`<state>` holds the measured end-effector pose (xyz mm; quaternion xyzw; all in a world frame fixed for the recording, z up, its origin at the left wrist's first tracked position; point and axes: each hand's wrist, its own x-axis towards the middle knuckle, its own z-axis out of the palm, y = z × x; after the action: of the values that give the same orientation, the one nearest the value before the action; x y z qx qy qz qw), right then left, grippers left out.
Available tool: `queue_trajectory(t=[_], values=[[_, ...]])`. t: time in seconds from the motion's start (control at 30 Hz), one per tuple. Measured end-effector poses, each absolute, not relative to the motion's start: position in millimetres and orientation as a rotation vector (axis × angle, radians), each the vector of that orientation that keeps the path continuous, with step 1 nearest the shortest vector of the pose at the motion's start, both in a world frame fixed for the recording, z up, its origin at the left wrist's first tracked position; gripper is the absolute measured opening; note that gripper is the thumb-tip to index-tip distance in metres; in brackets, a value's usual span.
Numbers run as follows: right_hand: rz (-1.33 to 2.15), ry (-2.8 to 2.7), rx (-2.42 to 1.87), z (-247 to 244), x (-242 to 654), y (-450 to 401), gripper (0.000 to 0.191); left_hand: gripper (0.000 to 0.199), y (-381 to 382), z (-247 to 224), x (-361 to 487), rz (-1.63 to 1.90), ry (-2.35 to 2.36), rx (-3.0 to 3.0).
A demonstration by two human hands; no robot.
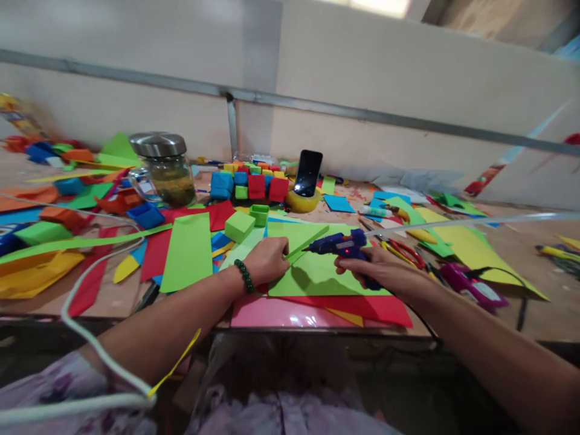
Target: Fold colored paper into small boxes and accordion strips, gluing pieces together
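Observation:
My left hand [267, 261], with a dark green bead bracelet at its wrist, pinches the near end of a narrow light-green strip [310, 241]. My right hand [369, 266] is wrapped round a dark blue glue gun [338, 243] with a small red light on its side. Its nozzle points left and is close to the strip, just right of my left fingers; whether it touches cannot be made out. Below both hands lie light-green sheets [326, 281] over a red sheet [380, 309]. Two light-green boxes [240, 226] stand just behind my left hand.
A lidded glass jar [170, 175] stands at the back left. Small coloured boxes [257, 187] are stacked beside a phone [309, 173] on a yellow tape roll [302, 202]. To the right are red-handled pliers [408, 254] and a magenta tool [473, 285]. A white cable [81, 326] hangs at left.

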<state>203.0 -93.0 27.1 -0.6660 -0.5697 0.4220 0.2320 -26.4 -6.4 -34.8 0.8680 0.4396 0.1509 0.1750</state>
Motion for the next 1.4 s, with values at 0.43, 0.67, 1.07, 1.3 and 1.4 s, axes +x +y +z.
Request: queue_trajectory(t=[0.43,0.67,1.07,1.3,1.4], values=[[1.173,-1.649,-1.926,11.4,195.0,-79.2,0.046,0.021,-8.6,-32.9,-24.2,0.362,1.272,2.450],[1.131,-1.558,-1.980,3.2,204.7,-71.0,0.044,0.024,-9.1,-32.7,-24.0,0.344,1.276,2.436],[0.974,-1.460,-1.990,-2.8,236.9,-50.2,0.035,0.025,-8.8,-33.6,-24.4,0.361,1.249,2.464],[0.915,-1.418,-1.980,0.6,248.9,-44.4,0.034,0.025,-9.3,-31.9,-24.7,0.360,1.245,2.447],[0.872,-1.441,-1.947,-3.8,255.4,-41.9,0.031,0.026,-9.8,-30.9,-24.2,0.356,1.243,2.431]])
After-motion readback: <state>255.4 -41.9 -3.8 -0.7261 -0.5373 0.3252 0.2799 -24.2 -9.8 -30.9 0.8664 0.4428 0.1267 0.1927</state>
